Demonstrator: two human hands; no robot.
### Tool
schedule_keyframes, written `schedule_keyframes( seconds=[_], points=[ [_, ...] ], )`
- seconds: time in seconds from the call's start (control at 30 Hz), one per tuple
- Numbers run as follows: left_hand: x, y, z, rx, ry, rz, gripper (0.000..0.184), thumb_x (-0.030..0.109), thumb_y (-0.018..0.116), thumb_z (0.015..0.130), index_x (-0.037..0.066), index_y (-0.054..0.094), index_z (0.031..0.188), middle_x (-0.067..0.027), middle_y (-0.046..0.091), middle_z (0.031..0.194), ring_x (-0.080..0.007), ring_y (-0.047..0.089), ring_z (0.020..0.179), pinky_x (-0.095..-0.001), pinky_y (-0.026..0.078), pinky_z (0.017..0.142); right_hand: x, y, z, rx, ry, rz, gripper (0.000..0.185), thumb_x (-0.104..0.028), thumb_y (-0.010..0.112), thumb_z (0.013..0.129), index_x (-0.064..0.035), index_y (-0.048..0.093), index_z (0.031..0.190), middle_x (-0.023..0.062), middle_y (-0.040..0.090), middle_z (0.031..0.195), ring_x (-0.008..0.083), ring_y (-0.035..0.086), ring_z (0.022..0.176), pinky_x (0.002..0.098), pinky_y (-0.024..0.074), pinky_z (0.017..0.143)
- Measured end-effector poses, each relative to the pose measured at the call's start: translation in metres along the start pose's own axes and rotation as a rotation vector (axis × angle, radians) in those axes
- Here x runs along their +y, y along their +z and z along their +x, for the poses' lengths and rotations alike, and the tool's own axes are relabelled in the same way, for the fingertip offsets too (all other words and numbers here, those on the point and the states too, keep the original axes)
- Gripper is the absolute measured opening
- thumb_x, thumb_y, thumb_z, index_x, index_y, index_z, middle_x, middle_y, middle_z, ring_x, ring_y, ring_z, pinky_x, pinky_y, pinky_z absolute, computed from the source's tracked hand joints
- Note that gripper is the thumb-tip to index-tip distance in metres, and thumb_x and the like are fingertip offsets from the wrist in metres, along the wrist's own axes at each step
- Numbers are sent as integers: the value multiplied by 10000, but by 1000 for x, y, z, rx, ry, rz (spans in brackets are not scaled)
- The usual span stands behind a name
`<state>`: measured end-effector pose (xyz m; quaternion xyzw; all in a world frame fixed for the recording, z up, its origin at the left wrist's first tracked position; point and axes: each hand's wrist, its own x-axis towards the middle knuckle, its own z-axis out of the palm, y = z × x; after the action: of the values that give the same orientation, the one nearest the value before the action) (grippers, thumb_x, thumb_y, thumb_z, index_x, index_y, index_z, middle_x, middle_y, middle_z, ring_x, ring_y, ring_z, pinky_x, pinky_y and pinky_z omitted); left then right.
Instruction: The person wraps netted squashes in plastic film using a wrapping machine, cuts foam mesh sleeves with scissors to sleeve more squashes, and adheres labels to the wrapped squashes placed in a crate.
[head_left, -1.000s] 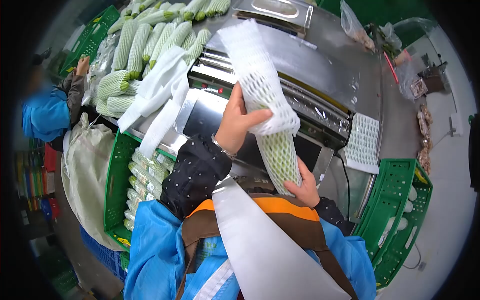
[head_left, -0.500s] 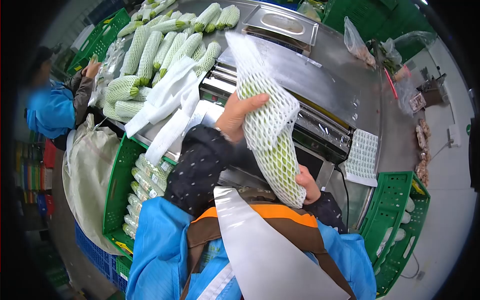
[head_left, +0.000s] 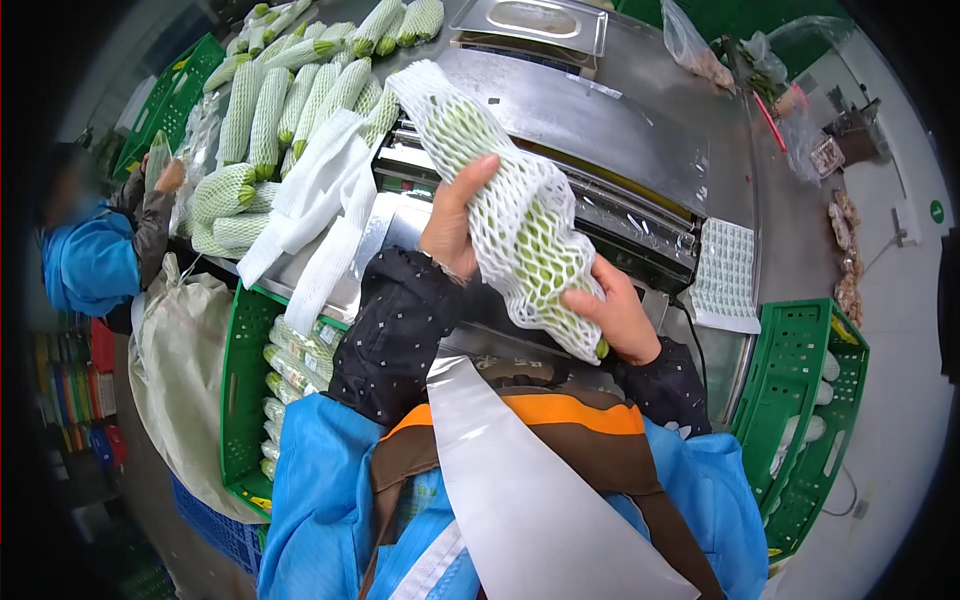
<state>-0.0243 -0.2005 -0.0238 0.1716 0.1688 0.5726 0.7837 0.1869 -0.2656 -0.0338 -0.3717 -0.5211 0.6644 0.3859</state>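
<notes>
My left hand (head_left: pixel 450 230) and right hand (head_left: pixel 617 308), both half closed with thumbs on top, grip a long green vegetable in white foam netting (head_left: pixel 525 240) over the near edge of the grey metal counter (head_left: pixel 735 185).

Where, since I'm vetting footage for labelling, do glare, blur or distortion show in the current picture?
Head view, edges: fisheye bending, corners black, co-worker's head blurred; head view, middle: soft reflections on the steel plate, while the left hand, right hand and netted vegetable look fairly sharp.
</notes>
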Motion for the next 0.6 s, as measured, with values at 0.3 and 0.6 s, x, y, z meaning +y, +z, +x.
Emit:
schedule_keyframes(
  seconds=[0.3, 0.6],
  points=[
    [41, -22, 9, 96, 290, -77, 319, 182, 617, 880, 1, 549, 1134, -140, 649, 1066, -269, 652, 975, -419, 537, 892, -7, -23, -24, 97, -30, -3, 623, -44, 653, 847, -3, 363, 1397, 109, 557, 1218, 97, 584, 875, 235, 468, 796],
    [11, -10, -4, 74, 276, 13, 335, 159, 625, 873, -20, 535, 1142, -146, 634, 1075, -254, 652, 964, -384, 545, 870, -35, 7, 3, 84, -226, -734, 976, -282, 875, 591, -60, 367, 1395, 186, 569, 1208, 311, 538, 1151, 360, 419, 961]
  ],
)
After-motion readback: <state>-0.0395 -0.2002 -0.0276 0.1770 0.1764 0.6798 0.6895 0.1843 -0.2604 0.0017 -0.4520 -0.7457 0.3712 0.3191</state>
